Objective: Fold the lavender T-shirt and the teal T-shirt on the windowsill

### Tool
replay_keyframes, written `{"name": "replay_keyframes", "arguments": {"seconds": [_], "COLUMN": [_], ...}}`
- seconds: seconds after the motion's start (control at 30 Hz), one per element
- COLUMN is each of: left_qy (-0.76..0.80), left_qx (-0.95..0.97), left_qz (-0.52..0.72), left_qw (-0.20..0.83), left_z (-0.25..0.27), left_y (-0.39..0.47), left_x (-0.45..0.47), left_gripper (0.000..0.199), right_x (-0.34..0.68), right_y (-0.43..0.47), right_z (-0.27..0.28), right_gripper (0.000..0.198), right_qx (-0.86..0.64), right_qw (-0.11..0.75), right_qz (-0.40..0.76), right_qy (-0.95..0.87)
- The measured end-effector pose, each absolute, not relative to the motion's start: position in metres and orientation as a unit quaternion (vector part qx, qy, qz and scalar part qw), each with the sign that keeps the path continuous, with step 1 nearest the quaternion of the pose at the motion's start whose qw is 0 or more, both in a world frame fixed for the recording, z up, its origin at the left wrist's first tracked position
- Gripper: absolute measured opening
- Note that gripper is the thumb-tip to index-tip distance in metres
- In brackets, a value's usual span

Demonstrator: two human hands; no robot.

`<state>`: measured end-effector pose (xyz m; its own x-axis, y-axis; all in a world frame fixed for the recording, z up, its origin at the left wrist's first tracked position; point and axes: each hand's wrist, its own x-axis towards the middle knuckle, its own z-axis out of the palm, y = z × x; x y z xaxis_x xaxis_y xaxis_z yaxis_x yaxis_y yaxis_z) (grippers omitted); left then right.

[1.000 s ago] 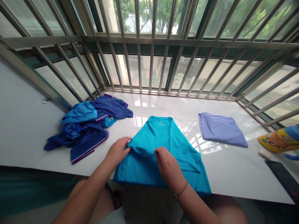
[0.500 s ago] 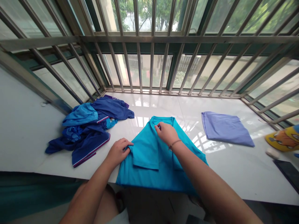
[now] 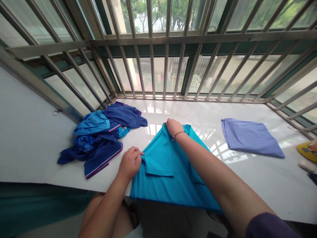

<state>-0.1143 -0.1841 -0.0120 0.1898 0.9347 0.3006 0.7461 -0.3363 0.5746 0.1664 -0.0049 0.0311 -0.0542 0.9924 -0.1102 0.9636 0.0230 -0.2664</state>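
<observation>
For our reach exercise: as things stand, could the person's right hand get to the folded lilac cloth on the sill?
Probably yes. The right hand rests on the turquoise shirt's collar, and only bare white sill lies between it and the lilac cloth.

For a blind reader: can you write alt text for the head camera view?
A person's left hand pinches the side of a turquoise T-shirt on a glossy white ledge while the right hand grips its collar. A rumpled blue clothes pile lies left, a folded lilac garment right.

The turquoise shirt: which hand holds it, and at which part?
Left hand pinches the turquoise shirt at its folded left edge; right hand grips its collar.
</observation>
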Motion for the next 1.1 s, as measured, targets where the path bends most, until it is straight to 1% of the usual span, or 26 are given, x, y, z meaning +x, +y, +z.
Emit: {"name": "replay_keyframes", "arguments": {"seconds": [0.07, 0.13, 0.2, 0.27, 0.33, 0.43, 0.5, 0.6, 0.7, 0.8, 0.87, 0.97, 1.1], "left_qy": [0.581, 0.629, 0.667, 0.669, 0.642, 0.646, 0.662, 0.671, 0.669, 0.667, 0.66, 0.642, 0.631], "left_qx": [0.722, 0.655, 0.585, 0.579, 0.635, 0.687, 0.683, 0.674, 0.673, 0.682, 0.693, 0.707, 0.716], "left_qz": [0.324, 0.335, 0.335, 0.314, 0.275, 0.181, 0.138, 0.091, 0.058, 0.06, 0.067, 0.05, 0.021], "left_qw": [0.187, 0.252, 0.316, 0.345, 0.33, 0.28, 0.275, 0.294, 0.308, 0.293, 0.283, 0.293, 0.299], "left_z": [-0.013, -0.013, -0.009, 0.001, 0.013, 0.026, 0.029, 0.027, 0.027, 0.033, 0.036, 0.036, 0.032], "left_y": [-0.18, -0.168, -0.146, -0.114, -0.077, -0.021, 0.01, 0.043, 0.06, 0.069, 0.071, 0.071, 0.067], "left_x": [-0.117, -0.118, -0.114, -0.101, -0.077, -0.034, -0.01, 0.007, 0.008, 0.004, 0.004, 0.009, 0.02], "left_gripper": [0.038, 0.041, 0.042, 0.043, 0.041, 0.032, 0.027, 0.022, 0.022, 0.021, 0.026, 0.036, 0.031], "right_x": [0.192, 0.226, 0.263, 0.295, 0.317, 0.333, 0.335, 0.333, 0.329, 0.327, 0.326, 0.324, 0.32], "right_y": [-0.007, -0.006, -0.005, -0.004, -0.004, -0.005, -0.005, -0.005, -0.003, 0.001, 0.002, -0.001, -0.007], "right_z": [0.036, 0.043, 0.049, 0.054, 0.055, 0.052, 0.047, 0.038, 0.032, 0.031, 0.032, 0.033, 0.032], "right_gripper": [0.041, 0.043, 0.04, 0.036, 0.031, 0.034, 0.035, 0.025, 0.017, 0.021, 0.025, 0.024, 0.022], "right_qx": [-0.694, -0.705, -0.711, -0.709, -0.7, -0.686, -0.678, -0.675, -0.684, -0.703, -0.712, -0.713, -0.709], "right_qw": [0.055, 0.053, 0.041, 0.02, 0.001, -0.009, -0.004, 0.009, 0.02, 0.041, 0.051, 0.053, 0.048], "right_qz": [0.119, 0.108, 0.111, 0.131, 0.161, 0.202, 0.219, 0.222, 0.202, 0.171, 0.16, 0.165, 0.174], "right_qy": [-0.707, -0.699, -0.693, -0.693, -0.696, -0.699, -0.701, -0.704, -0.701, -0.689, -0.681, -0.679, -0.682]}}
